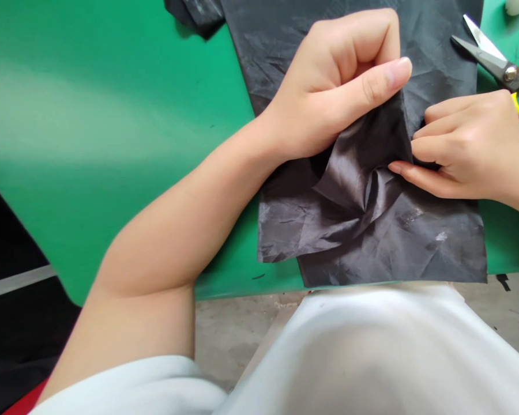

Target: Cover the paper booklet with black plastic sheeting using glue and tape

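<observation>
A piece of thin, shiny black fabric (350, 167) is gathered up between my hands, creased and partly raised. My left hand (341, 80) is closed on its upper edge, thumb pressed against the curled fingers. Lower and to the right, my right hand (471, 144) pinches the same edge between thumb and fingers; the fingertips are partly hidden behind the cloth. Beneath lies more black fabric (441, 236), flat but wrinkled, reaching the table's front edge.
Scissors (497, 66) with red and yellow on their handles lie open-bladed at the upper right, close to my right hand. The green table (90, 115) extends left. A dark bundle (199, 14) sits at the top, and a white object (516, 6) in the far right corner.
</observation>
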### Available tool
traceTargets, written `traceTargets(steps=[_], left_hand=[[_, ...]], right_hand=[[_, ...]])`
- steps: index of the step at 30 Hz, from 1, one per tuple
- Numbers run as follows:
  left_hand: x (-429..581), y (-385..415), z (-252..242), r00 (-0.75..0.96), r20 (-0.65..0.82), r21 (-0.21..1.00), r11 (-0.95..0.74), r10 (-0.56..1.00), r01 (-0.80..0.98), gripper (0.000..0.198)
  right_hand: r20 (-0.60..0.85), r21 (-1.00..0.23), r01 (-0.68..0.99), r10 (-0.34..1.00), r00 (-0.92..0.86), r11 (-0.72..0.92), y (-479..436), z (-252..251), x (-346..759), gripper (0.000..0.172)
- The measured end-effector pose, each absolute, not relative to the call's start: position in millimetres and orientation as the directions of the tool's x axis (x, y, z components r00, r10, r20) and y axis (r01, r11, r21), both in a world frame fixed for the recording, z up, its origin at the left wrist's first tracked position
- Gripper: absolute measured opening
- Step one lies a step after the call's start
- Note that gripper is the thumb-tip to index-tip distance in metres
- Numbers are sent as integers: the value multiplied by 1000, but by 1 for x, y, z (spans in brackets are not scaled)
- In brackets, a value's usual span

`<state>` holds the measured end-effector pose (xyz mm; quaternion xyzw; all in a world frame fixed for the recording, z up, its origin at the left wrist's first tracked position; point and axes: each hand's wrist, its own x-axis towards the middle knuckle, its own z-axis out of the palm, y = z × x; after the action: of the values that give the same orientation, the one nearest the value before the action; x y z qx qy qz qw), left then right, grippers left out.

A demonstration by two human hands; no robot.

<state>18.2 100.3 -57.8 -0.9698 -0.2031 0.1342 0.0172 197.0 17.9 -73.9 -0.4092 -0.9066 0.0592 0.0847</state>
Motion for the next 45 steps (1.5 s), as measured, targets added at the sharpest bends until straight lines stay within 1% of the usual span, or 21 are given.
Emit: traceTargets(steps=[4,8,10,13,15,17,19,21,22,24,26,28,30,34,36,38,40,42,44,45], left_hand=[[17,100,-63,840,-139,58,-843,524,535,76],[14,101,-68,820,-57,248,-787,570,565,72],[13,102,-70,806,-23,322,-759,591,566,71],[11,102,-72,804,-23,419,-725,594,547,72],[10,102,-74,800,25,527,-688,600,499,68],[7,102,-77,793,89,633,-649,603,423,60],[5,103,-79,801,132,687,-636,584,351,53],[4,103,-79,805,151,678,-653,573,337,53],[5,103,-78,804,146,648,-670,576,362,56],[7,102,-74,811,71,536,-708,580,460,64],[10,101,-69,812,-48,409,-730,582,548,70],[11,100,-67,801,-92,362,-729,592,581,72],[12,100,-68,801,-60,408,-718,596,565,70],[9,100,-73,794,70,558,-683,604,470,62],[8,101,-75,803,60,566,-683,593,462,62],[7,102,-77,823,47,546,-704,566,454,64],[5,104,-81,827,127,552,-732,547,400,65],[3,106,-85,828,210,586,-745,520,319,59],[2,107,-88,828,265,623,-743,495,245,53],[1,107,-89,826,277,637,-738,490,224,54]], right_hand=[[69,-193,744,765,-640,640,19,-72,196,50],[5,-229,765,787,-617,602,19,-70,194,51],[2,-221,767,787,-617,602,19,-70,194,50],[55,-178,754,772,-634,632,18,-71,194,49],[80,-158,751,767,-637,641,18,-72,194,49],[62,-157,757,771,-634,635,18,-72,195,49],[23,-163,764,776,-630,625,18,-71,194,49],[-7,-174,770,781,-624,614,19,-69,194,49],[-17,-182,775,786,-618,606,19,-69,194,49],[-26,-203,783,796,-605,588,19,-69,194,50],[-27,-222,788,805,-593,574,18,-69,193,50],[-29,-234,791,809,-586,565,18,-70,194,50],[-35,-230,794,811,-585,563,18,-70,194,49],[-34,-191,792,802,-596,581,18,-69,194,49],[-36,-162,786,793,-608,596,18,-68,194,50],[-36,-138,781,785,-619,610,17,-68,194,50],[-20,-117,774,778,-628,622,17,-69,194,51],[-10,-103,769,772,-635,631,16,-69,194,52],[-23,-113,772,775,-631,625,16,-70,195,52],[-38,-125,778,781,-624,615,16,-70,195,53]])
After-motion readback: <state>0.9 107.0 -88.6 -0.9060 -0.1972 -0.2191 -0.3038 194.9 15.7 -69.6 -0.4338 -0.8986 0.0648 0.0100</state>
